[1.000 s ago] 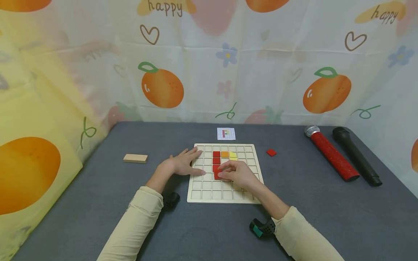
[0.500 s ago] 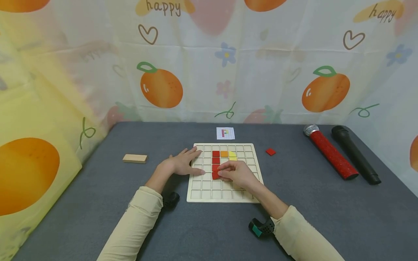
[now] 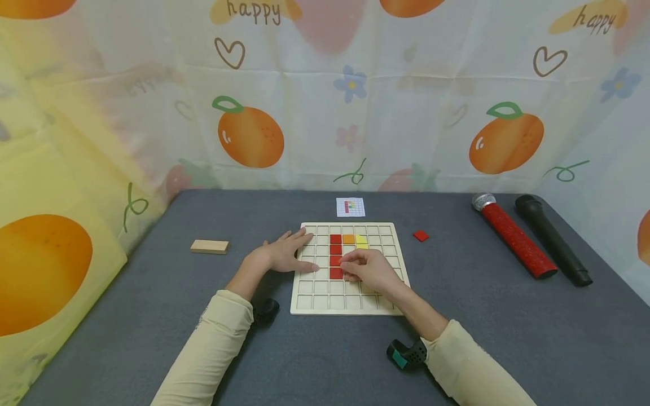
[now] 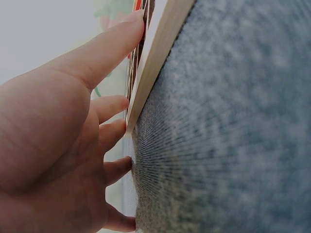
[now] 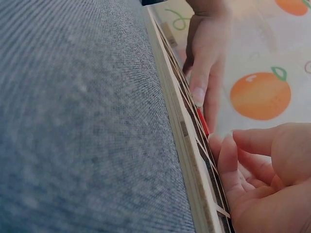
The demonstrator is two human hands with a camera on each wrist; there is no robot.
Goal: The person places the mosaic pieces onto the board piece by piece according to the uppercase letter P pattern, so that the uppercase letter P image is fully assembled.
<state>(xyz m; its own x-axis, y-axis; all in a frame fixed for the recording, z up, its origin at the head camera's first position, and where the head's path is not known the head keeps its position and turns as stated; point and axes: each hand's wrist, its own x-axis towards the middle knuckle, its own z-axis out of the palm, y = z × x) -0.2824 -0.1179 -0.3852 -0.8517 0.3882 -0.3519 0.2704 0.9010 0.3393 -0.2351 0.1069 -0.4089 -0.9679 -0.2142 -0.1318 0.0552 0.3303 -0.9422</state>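
A pale wooden grid board lies on the table. Several red tiles form a column in its cells, the lowest red tile lying flat beside my right fingertips. An orange tile and yellow tiles sit to the right of the column's top. My left hand rests spread on the board's left edge; in the left wrist view its thumb lies over the rim. My right hand hovers low over the board with bent fingers, nothing visible between them. It hides the cells underneath.
A loose red tile lies right of the board. Behind it is a small pattern card. A wooden block lies at left. Red and black microphones lie at right. A printed cloth hangs behind the table.
The lowest red tile has shifted from slightly askew under my right fingers to flat and square in its cell. My right fingertips have drawn slightly rightward off it. The left hand stays put.
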